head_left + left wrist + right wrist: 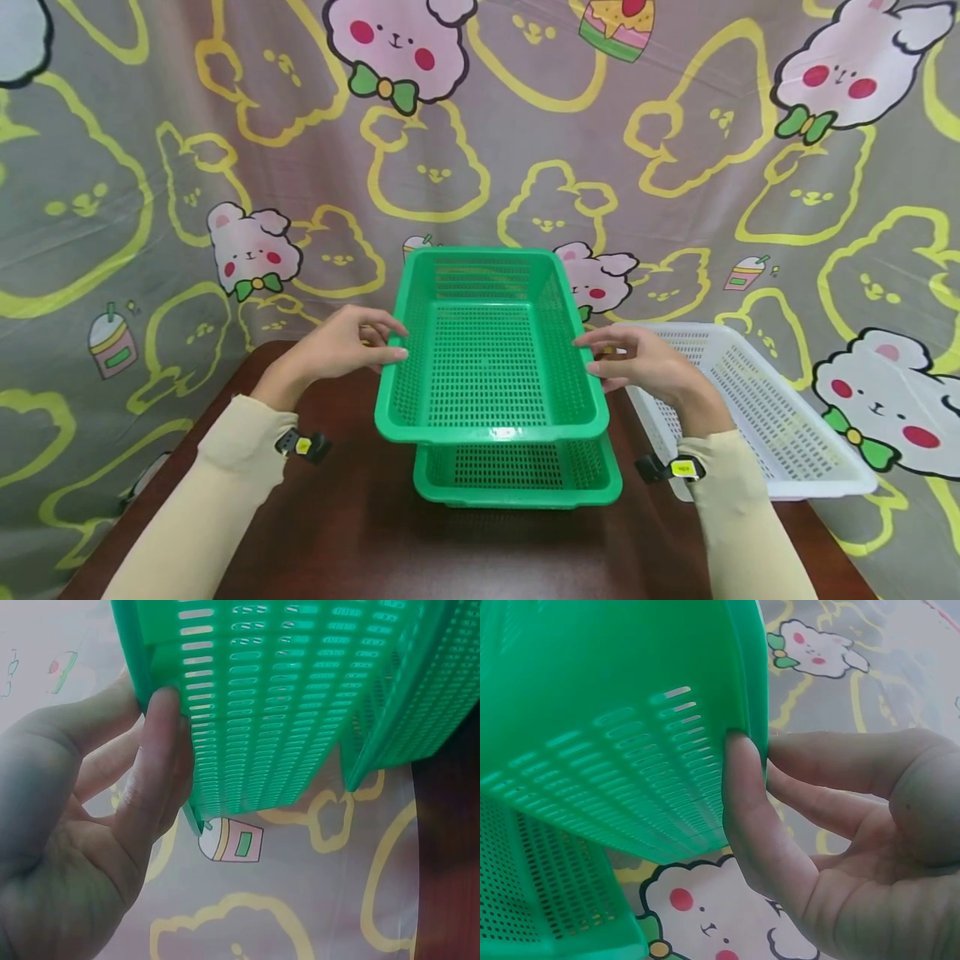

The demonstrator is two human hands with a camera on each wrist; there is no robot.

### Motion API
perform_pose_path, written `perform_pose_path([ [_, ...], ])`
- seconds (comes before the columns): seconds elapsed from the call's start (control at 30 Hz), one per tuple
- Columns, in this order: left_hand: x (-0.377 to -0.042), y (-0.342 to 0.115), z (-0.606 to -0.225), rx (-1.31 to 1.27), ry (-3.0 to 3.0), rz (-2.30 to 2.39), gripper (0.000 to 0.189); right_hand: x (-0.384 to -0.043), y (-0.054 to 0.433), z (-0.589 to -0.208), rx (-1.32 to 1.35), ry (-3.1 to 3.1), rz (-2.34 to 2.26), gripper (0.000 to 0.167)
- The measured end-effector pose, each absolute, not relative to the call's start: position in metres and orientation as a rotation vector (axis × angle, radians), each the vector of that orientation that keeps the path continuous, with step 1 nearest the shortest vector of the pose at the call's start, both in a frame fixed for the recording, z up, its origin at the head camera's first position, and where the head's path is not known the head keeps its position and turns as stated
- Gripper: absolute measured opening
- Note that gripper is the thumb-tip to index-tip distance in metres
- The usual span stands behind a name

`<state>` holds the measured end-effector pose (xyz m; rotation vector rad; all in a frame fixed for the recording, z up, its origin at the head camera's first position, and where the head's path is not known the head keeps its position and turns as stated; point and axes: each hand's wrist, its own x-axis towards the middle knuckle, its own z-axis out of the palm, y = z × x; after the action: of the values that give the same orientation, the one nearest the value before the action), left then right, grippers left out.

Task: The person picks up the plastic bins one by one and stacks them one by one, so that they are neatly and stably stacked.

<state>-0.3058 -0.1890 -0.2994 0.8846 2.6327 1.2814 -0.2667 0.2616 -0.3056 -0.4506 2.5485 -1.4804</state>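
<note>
A green slotted plastic basket is held up by both hands, above a second green basket on the table. My left hand pinches the upper basket's left rim, with fingers and thumb on either side of it in the left wrist view. On the opposite rim, my right hand pinches between thumb and fingers, as the right wrist view also shows. In both wrist views a gap shows between the raised basket and the lower one. The upper basket has nothing inside and tilts toward the head camera.
At the right of the dark wooden table stands a white slotted basket, partly behind the right forearm. A grey cloth printed with rabbits and yellow outlines hangs behind the table.
</note>
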Motion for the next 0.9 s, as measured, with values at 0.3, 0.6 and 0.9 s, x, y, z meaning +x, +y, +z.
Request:
perform_pose_path([
  [0.3, -0.305, -0.175, -0.301, 0.922, 2.610, 1.260, 0.036, -0.258, 0.275, -0.306, -0.418, 2.552, -1.505, 0.051],
  [0.6, -0.301, -0.166, -0.309, 0.931, 2.604, 1.264, 0.036, -0.252, 0.281, -0.314, -0.392, 2.562, -1.472, 0.053],
  [0.9, -0.302, -0.161, -0.320, 0.972, 2.568, 1.334, 0.034, -0.248, 0.284, -0.321, -0.398, 2.545, -1.484, 0.052],
])
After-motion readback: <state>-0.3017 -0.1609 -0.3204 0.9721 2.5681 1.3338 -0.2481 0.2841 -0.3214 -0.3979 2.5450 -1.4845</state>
